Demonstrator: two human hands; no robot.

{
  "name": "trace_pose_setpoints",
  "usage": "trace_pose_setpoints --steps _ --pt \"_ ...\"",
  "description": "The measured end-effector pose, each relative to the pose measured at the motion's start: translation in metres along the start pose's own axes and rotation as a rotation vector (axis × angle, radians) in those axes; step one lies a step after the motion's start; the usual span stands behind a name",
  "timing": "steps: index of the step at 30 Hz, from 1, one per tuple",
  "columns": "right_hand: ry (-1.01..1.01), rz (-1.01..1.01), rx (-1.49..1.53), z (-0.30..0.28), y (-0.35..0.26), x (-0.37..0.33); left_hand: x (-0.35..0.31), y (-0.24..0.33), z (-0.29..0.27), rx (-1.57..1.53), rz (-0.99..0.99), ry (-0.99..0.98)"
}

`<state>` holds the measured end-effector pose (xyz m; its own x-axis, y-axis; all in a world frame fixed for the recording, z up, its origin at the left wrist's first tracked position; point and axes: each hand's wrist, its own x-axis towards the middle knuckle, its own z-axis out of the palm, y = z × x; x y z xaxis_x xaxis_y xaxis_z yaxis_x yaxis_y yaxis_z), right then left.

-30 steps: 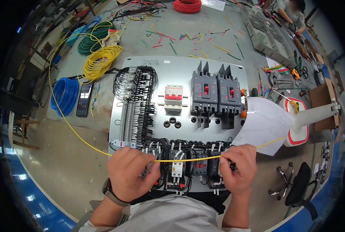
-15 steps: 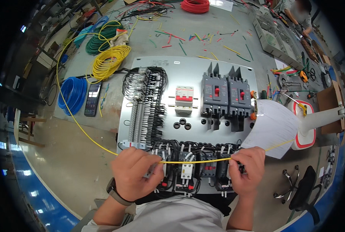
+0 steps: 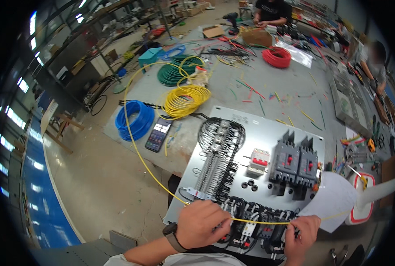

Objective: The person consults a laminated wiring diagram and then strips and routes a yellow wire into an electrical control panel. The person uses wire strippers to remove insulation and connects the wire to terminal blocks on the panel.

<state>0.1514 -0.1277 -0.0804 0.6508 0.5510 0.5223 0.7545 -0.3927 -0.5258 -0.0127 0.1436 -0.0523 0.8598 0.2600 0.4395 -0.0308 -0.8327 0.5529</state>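
A yellow wire [image 3: 260, 222] is stretched between my two hands, above the lower edge of a metal mounting panel [image 3: 268, 115]. My left hand [image 3: 202, 225], with a band on its wrist, pinches the wire near the panel's lower left. Toward the lower right, my right hand [image 3: 302, 237] grips it between thumb and fingers, and a thin end runs on past that hand over a paper sheet [image 3: 330, 199]. From my left hand the wire arcs up and back to a yellow coil [image 3: 186, 99]. Contactors [image 3: 249, 227] with black wiring lie beneath the taut stretch.
The panel bears a terminal strip [image 3: 210, 174], a small breaker [image 3: 259, 162] and two dark grey breakers [image 3: 287, 160]. Blue coil [image 3: 135, 120], phone [image 3: 158, 134], green coil [image 3: 173, 71] and red coil [image 3: 276, 57] lie on the table. Two co-workers [image 3: 272, 12] [image 3: 374, 66] are at the far side.
The view has swung left and up, so the panel and my hands sit farther right and lower. Both hands still grip the yellow wire.
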Motion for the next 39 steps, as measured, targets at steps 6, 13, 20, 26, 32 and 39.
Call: trace_pose_setpoints --steps 6,13,20,26,32,39 --pt "-0.066 -0.094 -0.065 -0.011 -0.006 0.02 -0.005 0.003 -0.002 -0.036 -0.005 0.053" --pt "-0.174 -0.214 -0.135 -0.034 -0.008 0.039 -0.02 0.001 -0.001 -0.104 -0.024 0.095" --pt "0.03 -0.219 -0.096 -0.032 -0.032 0.059 -0.016 -0.002 0.01 -0.138 -0.059 0.197" --pt "-0.019 -0.129 -0.067 -0.02 -0.008 0.045 -0.005 -0.002 0.015 -0.166 -0.098 0.199" --pt "0.01 -0.08 -0.053 -0.004 -0.018 0.055 0.008 -0.002 0.017 -0.126 -0.073 0.154" --pt "-0.011 -0.021 -0.056 -0.022 0.011 0.043 0.026 0.008 0.031 -0.126 -0.1 0.146"
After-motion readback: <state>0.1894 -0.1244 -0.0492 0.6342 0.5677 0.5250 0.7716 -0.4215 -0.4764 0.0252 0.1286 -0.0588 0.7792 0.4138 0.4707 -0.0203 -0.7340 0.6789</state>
